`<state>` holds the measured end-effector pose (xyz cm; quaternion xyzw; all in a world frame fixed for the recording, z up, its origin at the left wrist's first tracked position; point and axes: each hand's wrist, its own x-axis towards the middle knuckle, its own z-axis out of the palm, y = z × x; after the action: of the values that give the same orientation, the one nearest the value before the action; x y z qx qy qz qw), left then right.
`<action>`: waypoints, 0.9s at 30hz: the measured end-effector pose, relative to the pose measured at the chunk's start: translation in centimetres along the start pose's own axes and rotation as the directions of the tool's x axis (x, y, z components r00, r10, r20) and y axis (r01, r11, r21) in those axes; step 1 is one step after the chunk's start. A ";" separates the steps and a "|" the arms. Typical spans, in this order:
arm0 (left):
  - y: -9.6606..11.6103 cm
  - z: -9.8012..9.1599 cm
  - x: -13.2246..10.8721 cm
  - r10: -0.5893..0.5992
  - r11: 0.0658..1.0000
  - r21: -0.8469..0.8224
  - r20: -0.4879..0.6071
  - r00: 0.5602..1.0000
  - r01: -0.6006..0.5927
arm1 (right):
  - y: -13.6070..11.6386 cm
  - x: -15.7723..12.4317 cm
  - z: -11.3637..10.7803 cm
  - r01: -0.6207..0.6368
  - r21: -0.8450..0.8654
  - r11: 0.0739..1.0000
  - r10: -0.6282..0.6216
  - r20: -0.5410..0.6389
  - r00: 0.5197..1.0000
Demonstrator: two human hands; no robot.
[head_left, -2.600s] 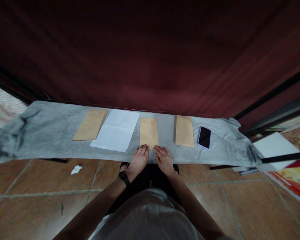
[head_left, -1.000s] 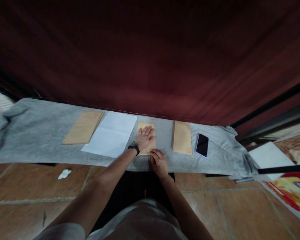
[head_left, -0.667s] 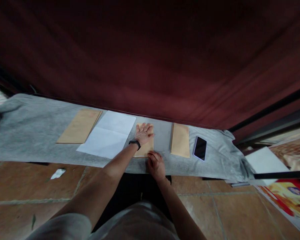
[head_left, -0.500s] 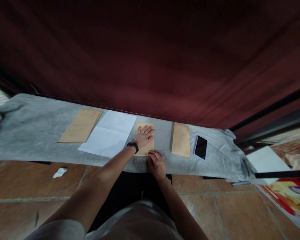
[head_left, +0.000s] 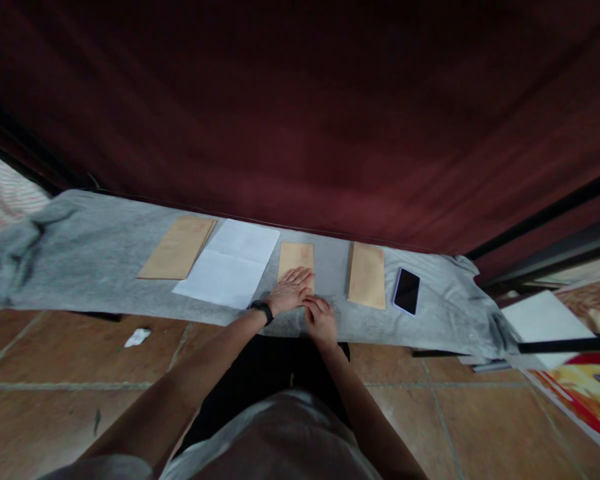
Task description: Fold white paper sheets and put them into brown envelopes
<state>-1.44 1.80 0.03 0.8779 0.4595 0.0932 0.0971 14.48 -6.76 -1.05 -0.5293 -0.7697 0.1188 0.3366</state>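
A brown paper envelope (head_left: pixel 296 254) with a reddish mark lies flat in front of me. My left hand (head_left: pixel 291 291), with a black band on its wrist, rests palm down across the envelope's lower half, fingers stretched out and together. At the lower right corner is my right hand (head_left: pixel 321 320), its fingers bent and closed on the envelope's near edge; the thumb is mostly hidden. The fingertips of both hands almost meet there. Left of the envelope is a creased white sheet of paper (head_left: pixel 233 257).
A grey cloth (head_left: pixel 100 247) covers the narrow bench. More brown envelopes (head_left: pixel 177 248) lie beyond the white sheet. To the right are a stack of brown envelopes (head_left: pixel 367 277) and a phone (head_left: pixel 407 291). A dark red curtain-like surface (head_left: pixel 300 147) rises behind the bench.
My left hand has slid down the envelope towards me, uncovering its upper part and the reddish mark. My right hand stays at the near edge. The view has shifted slightly.
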 end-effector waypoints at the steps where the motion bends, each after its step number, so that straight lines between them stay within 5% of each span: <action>1: 0.2 0.0 -0.5 0.000 1.000 -0.011 0.005 1.000 0.000 | 0.0 0.0 0.0 0.001 0.000 1.000 -0.001 -0.006 1.000; 14: 2.8 0.4 -7.9 0.012 0.999 0.047 -0.125 0.992 -0.006 | 0.1 0.0 -0.1 -0.021 -0.014 1.000 0.022 0.025 0.999; 27: 3.2 -0.3 -9.0 0.021 0.996 0.084 -0.103 0.994 -0.012 | 0.0 0.7 0.1 -0.089 -0.006 0.996 0.089 0.003 0.996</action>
<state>-4.05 -7.39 0.46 0.8789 0.4602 0.1202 0.0358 14.25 -6.05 -0.88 -0.5638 -0.7462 0.1321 0.3284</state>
